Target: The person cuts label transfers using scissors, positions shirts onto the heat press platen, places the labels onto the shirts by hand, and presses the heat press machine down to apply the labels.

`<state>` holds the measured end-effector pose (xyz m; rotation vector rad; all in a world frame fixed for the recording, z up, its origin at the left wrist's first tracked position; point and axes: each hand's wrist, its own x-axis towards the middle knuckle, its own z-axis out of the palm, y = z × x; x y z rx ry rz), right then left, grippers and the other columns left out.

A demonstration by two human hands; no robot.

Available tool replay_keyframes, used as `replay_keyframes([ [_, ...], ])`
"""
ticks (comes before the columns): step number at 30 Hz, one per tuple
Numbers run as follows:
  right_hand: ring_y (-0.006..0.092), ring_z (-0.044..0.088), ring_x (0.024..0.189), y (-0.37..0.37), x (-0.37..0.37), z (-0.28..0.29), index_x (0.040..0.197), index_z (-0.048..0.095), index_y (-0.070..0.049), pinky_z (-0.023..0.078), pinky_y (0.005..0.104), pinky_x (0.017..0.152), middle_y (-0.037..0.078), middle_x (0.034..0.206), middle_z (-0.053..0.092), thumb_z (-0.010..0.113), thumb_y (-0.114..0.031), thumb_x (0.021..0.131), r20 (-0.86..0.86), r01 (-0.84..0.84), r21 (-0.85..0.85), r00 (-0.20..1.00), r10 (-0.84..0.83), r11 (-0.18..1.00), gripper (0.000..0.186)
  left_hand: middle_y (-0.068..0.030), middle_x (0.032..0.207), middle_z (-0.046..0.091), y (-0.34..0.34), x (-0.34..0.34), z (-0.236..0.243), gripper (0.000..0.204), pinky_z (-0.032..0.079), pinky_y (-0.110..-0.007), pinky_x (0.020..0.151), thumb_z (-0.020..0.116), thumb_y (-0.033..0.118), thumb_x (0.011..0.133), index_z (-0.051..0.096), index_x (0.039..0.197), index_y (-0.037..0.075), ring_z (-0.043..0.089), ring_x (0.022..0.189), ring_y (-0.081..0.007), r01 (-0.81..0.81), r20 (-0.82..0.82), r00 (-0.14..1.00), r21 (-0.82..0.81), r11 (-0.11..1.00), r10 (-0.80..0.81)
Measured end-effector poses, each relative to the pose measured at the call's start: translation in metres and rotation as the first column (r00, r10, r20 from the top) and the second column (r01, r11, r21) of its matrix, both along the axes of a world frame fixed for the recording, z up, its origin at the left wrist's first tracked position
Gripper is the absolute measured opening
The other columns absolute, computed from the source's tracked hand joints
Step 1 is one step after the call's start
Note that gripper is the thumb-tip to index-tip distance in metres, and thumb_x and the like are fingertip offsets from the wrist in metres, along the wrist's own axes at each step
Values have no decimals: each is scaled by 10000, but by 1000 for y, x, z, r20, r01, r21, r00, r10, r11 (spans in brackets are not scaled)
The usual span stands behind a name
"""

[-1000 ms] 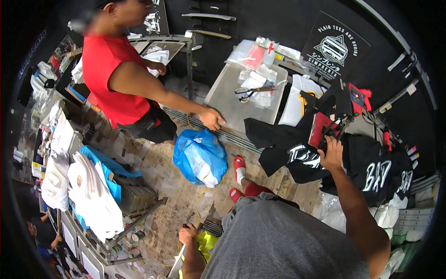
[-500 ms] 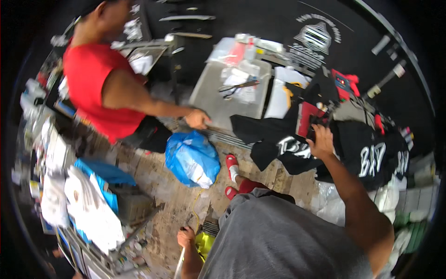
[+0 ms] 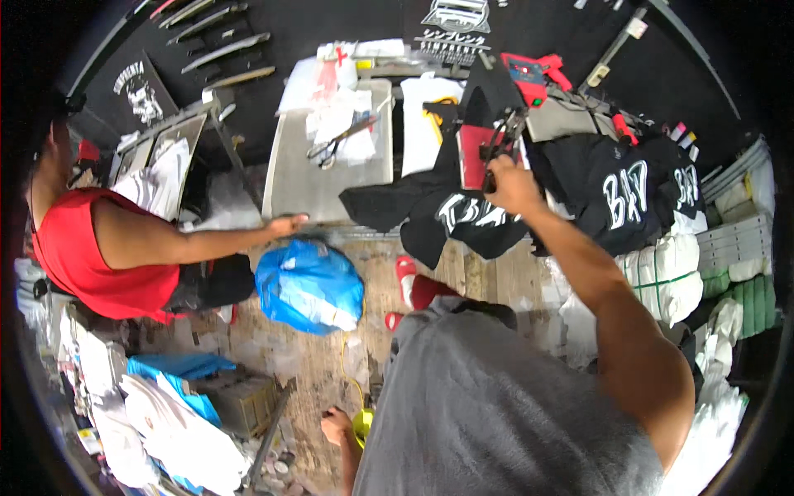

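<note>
My right hand (image 3: 513, 186) reaches forward over the bench, fingers closed on a black handle (image 3: 490, 177). The handle belongs to a dark metal mechanism (image 3: 506, 132) above a red flat plate (image 3: 473, 147). Beneath and around it lie black T-shirts with white lettering, one black T-shirt (image 3: 430, 217) to the left and another black T-shirt (image 3: 604, 186) to the right. Low at my left side, my left hand (image 3: 335, 424) has its fingers curled beside a yellow-green object (image 3: 362, 423). Whatever it may hold is hidden.
A co-worker in a red sleeveless shirt (image 3: 107, 256) stands at left, one hand by the bench edge. A blue plastic bag (image 3: 310, 285) sits on the floor. Scissors (image 3: 341, 142) lie on a grey platen (image 3: 285, 186). White cloths (image 3: 178, 422) are piled lower left, white bundles (image 3: 662, 277) at right.
My view has swung, so the bench sits farther left. The co-worker stands farther left too. My right hand stays at the black mechanism; the pale strip below my left hand no longer shows.
</note>
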<state>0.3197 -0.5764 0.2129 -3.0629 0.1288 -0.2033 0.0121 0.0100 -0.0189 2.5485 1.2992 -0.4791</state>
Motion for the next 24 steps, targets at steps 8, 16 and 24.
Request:
replay_keyframes([
  [8, 192, 597, 1193, -36, 16, 243, 1322, 602, -38, 435, 358, 1077, 78, 1269, 660, 788, -99, 800, -137, -290, 433, 915, 380, 853, 557, -223, 977, 715, 31, -19, -13, 297, 546, -493, 810, 557, 291, 914, 712, 972, 45, 694, 918, -418, 153, 96, 985, -102, 983, -143],
  [16, 368, 580, 1174, -48, 144, 192, 1254, 623, -51, 427, 457, 1043, 179, 1199, 642, 591, -392, 930, 330, 153, -37, 935, -133, 987, 472, -181, 1059, 722, -87, 226, 30, 276, 542, -359, 876, 692, 74, 852, 662, 1116, -3, 709, 991, -290, 523, 593, 746, -240, 818, -304],
  [24, 284, 648, 1085, -124, 198, 137, 1241, 654, -106, 454, 386, 996, 127, 1145, 682, 695, -187, 878, 559, -260, -159, 772, 304, 953, 375, -230, 1255, 606, -246, 477, 51, 439, 480, -467, 1004, 674, 114, 815, 602, 1245, 60, 596, 1143, -408, 864, 655, 308, 111, 491, -690],
])
